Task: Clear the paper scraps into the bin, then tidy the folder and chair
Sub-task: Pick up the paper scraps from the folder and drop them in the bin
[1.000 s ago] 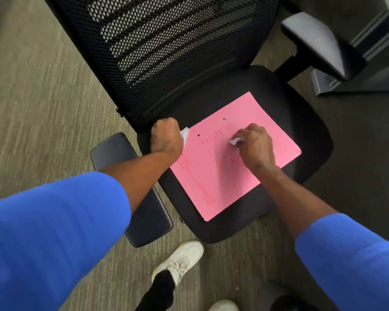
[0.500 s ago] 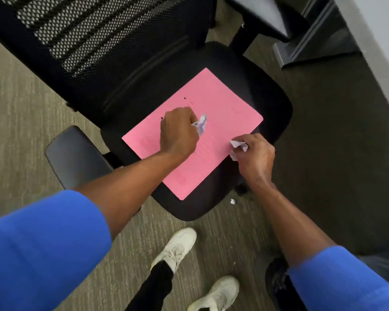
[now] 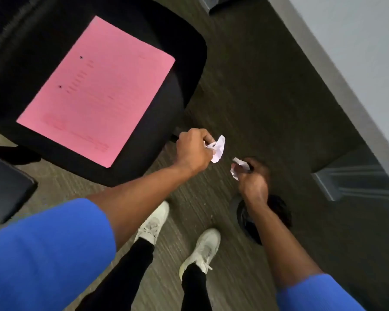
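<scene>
A pink folder [image 3: 99,88] lies flat on the black seat of the office chair [image 3: 184,63] at the upper left. My left hand [image 3: 193,151] is off the seat's front right corner, closed on a crumpled white paper scrap [image 3: 219,149]. My right hand [image 3: 253,178] is a little lower and to the right, closed on another white scrap [image 3: 238,167]. Both hands hover over the carpet. A dark round bin [image 3: 276,212] sits on the floor under my right forearm, which hides part of it.
A black armrest [image 3: 7,187] of the chair shows at the left edge. A grey wall or desk panel [image 3: 346,41] runs along the right, with a metal foot [image 3: 355,182] on the carpet. My two white shoes [image 3: 202,248] stand below the hands.
Both hands have left the folder with their scraps and moved right and down, off the seat, toward the bin. The view has swung right, so the chair now sits at the upper left.
</scene>
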